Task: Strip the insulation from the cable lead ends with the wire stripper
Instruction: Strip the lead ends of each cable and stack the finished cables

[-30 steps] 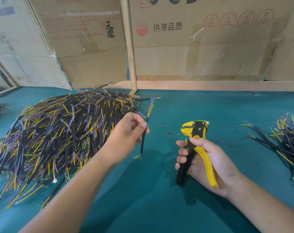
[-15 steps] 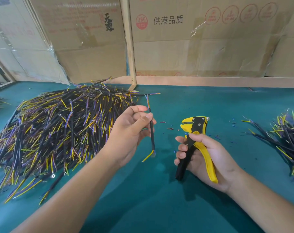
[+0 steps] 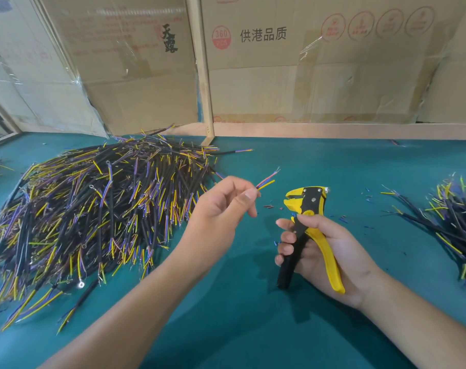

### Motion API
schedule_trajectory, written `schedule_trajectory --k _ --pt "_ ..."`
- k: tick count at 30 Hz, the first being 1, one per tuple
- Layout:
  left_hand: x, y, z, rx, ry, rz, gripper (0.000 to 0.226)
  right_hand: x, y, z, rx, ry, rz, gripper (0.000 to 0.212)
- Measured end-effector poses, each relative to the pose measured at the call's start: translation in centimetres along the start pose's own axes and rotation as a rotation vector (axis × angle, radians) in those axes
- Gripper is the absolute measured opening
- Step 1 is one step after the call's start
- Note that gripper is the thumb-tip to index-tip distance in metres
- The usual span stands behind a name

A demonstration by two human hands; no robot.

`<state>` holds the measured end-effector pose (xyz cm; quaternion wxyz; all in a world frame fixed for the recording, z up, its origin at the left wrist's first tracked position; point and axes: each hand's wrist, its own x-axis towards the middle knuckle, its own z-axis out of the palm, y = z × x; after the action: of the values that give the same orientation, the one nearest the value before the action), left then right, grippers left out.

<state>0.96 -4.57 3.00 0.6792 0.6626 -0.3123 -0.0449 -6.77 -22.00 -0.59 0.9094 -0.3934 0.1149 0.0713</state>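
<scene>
My left hand (image 3: 221, 206) pinches one cable (image 3: 266, 183) between thumb and fingers. Only its coloured lead ends show, yellow, purple and pink, pointing up and to the right toward the stripper's jaws; the black jacket is hidden inside the hand. My right hand (image 3: 330, 251) grips the yellow and black wire stripper (image 3: 306, 209) by both handles, jaws up and facing left. A short gap separates the lead tips from the jaws. A big pile of black cables (image 3: 93, 209) with yellow and purple leads lies on the left of the green table (image 3: 253, 328).
A smaller pile of cables (image 3: 455, 225) lies at the right edge. Small bits of stripped insulation (image 3: 269, 206) are scattered around the stripper. Cardboard panels (image 3: 306, 70) and a wooden post (image 3: 203, 75) close off the back of the table.
My left hand turned the cable from hanging upright to lying in the fingers, lead ends now aimed right at the stripper. My right hand kept the stripper almost still.
</scene>
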Motion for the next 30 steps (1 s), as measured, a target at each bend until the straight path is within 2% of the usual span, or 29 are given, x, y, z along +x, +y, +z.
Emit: schedule_trajectory --k 4,16,24,30 --pt "-0.07 0.17 -0.14 0.023 -0.010 0.020 0.023 0.06 0.09 0.05 -0.008 0.006 -0.001 0.043" --pt "-0.11 0.47 -0.33 -0.077 -0.039 -0.093 0.014 0.10 0.10 -0.09 -0.018 -0.005 -0.001 0.042" --pt "-0.25 0.27 -0.24 0.022 -0.038 -0.109 0.021 0.02 0.10 0.00 -0.023 -0.009 -0.001 0.042" --pt "-0.13 0.48 -0.51 0.059 0.001 -0.131 0.013 0.00 0.10 -0.06 -0.027 -0.015 -0.001 0.042"
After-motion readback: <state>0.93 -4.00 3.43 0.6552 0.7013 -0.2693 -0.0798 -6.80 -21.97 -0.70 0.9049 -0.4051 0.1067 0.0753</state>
